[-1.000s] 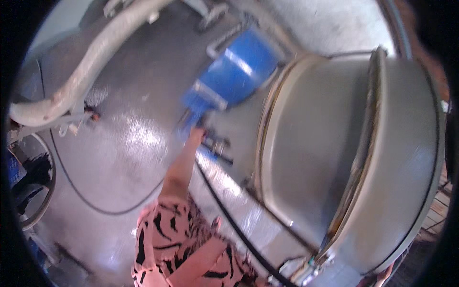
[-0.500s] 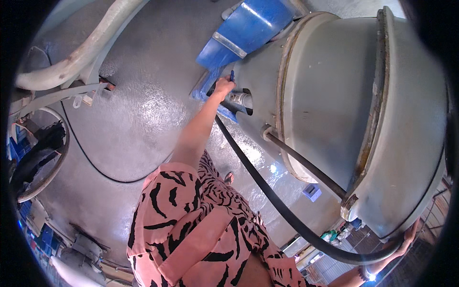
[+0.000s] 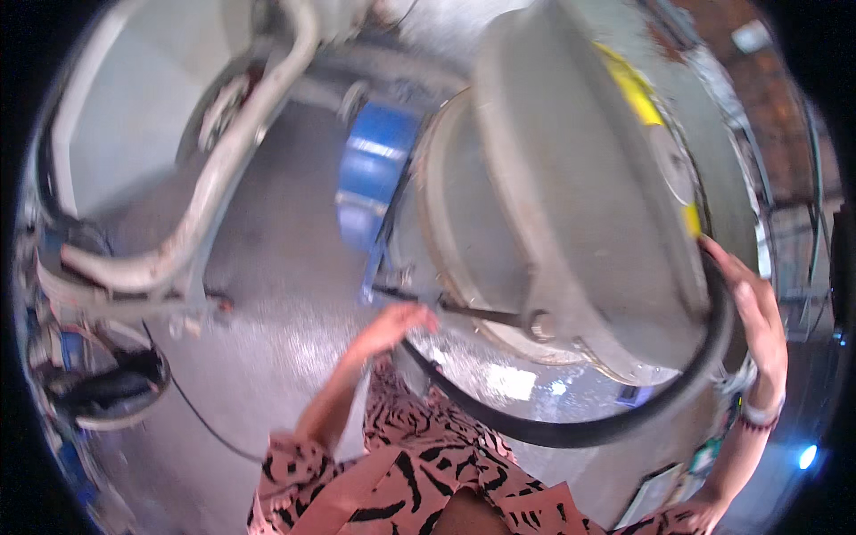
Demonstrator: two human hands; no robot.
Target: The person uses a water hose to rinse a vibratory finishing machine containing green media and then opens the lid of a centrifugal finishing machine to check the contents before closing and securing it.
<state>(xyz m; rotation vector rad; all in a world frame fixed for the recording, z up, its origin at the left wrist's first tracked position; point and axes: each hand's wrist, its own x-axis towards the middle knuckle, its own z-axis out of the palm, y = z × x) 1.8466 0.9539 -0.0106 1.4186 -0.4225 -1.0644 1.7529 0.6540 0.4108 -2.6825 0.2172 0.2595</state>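
A thick black hose (image 3: 553,433) runs in a curve from below the large grey drum (image 3: 588,196) up to its right-hand rim. My right hand (image 3: 756,325) grips the hose's upper end there, fingers bent over it against the rim. My left hand (image 3: 397,325) is in front of the drum's lower left, close to the hose's lower end. Motion smears its fingers, so whether it touches anything is unclear. Beside it a metal rod (image 3: 486,312) runs along the drum to a bolt. A blue curved cover (image 3: 379,165) stands at the drum's far left.
Wet grey floor (image 3: 285,321) lies around the drum. On the left stand a pale bent pipe frame (image 3: 205,187) and a round container (image 3: 120,392) with dark stuff in it. A thin black cable (image 3: 201,415) crosses the floor. Yellow shows along the drum's opening (image 3: 633,85).
My left hand has come away from the blue handle at the drum's base. My right hand and the hose end have risen along the drum's rim. The view has shifted.
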